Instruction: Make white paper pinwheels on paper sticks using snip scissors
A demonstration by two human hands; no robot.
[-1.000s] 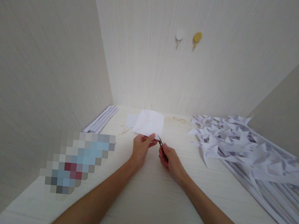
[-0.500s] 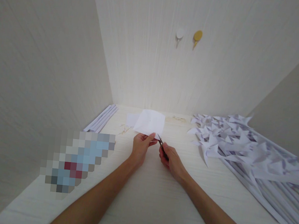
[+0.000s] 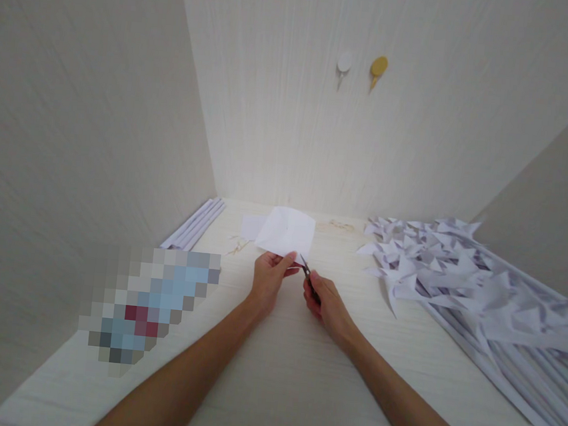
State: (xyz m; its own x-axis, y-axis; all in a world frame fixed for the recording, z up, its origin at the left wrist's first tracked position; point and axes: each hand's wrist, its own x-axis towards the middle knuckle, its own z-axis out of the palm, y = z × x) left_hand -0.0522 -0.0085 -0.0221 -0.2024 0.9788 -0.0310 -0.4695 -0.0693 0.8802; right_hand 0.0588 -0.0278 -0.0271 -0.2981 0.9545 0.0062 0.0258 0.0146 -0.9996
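My left hand [image 3: 268, 280] pinches the near edge of a white square sheet of paper [image 3: 286, 231] and holds it tilted up above the pale wooden table [image 3: 268, 372]. My right hand [image 3: 326, 304] grips a small pair of dark scissors [image 3: 306, 272], whose blades point up-left at the sheet's near right corner. The two hands are close together at the middle of the table.
A large heap of white paper pinwheels on long paper sticks [image 3: 477, 292] fills the table's right side. A bundle of white paper sticks [image 3: 193, 223] lies along the left wall. A blurred-out object [image 3: 149, 304] sits at left. Two hooks, white [image 3: 344, 63] and yellow [image 3: 378, 67], hang on the back wall.
Both hands stay nearly in place. The sheet has tilted slightly up and away while the scissors remain at its near corner.
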